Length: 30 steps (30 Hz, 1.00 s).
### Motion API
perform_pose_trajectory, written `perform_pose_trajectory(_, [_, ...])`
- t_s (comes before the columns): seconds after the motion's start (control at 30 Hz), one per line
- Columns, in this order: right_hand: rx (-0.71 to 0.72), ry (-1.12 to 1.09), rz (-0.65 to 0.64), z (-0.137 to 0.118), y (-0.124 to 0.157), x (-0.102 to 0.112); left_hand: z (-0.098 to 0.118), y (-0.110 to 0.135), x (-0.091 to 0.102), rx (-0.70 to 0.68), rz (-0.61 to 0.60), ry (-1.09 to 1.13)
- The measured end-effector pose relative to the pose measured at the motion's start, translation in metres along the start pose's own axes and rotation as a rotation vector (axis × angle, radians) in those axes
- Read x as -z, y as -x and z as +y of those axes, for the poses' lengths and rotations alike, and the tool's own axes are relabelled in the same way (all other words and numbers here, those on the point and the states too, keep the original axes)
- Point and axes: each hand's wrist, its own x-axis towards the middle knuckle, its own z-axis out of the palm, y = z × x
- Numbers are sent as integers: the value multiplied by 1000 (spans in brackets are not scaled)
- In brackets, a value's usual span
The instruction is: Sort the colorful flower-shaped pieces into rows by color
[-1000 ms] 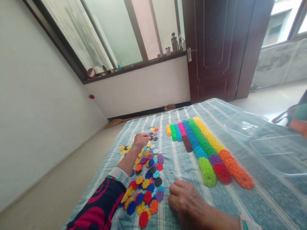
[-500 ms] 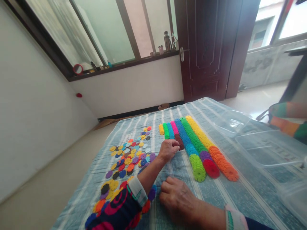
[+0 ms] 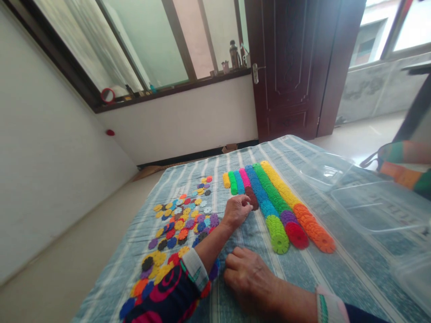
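Observation:
My left hand reaches to the near end of a short row of brown notched plastic discs. Its fingers are curled in a pinch at the edge of a brown disc and partly cover the row. Closer to me, my right hand rests on the cloth, fingers folded under; whatever they may hold is hidden. Beside the brown row run overlapping rows of blue discs, green discs and yellow discs. Nearer ends are lime discs, red discs and orange discs.
Mixed loose discs lie scattered to the left, some under my left sleeve. Clear plastic boxes stand at the right on the striped cloth. Beyond the bed are a brown door and a windowsill.
My left fingertips have shifted slightly and parted a little at the brown row. My right hand has stayed in place, and the rows look unchanged.

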Motion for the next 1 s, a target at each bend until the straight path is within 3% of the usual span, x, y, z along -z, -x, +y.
perform_pose_trajectory(0.3, [8, 13, 41, 0, 2, -4, 6, 4, -5, -12, -5, -28])
perform_pose_trajectory(0.53, [16, -13, 79, -1, 4, -3, -8, 10, 3, -29, 9, -97])
perform_pose_trajectory(0.67, [12, -10, 83, -3, 4, 0, -26, 7, 36, 79, 33, -328])
perform_pose_trajectory(0.9, [0, -23, 95, -5, 5, 2, -81, -9, 127, 346, 119, -575])
perform_pose_trajectory(1.0, [4, -32, 100, -5, 5, 2, -101, -14, 148, 418, 80, -619])
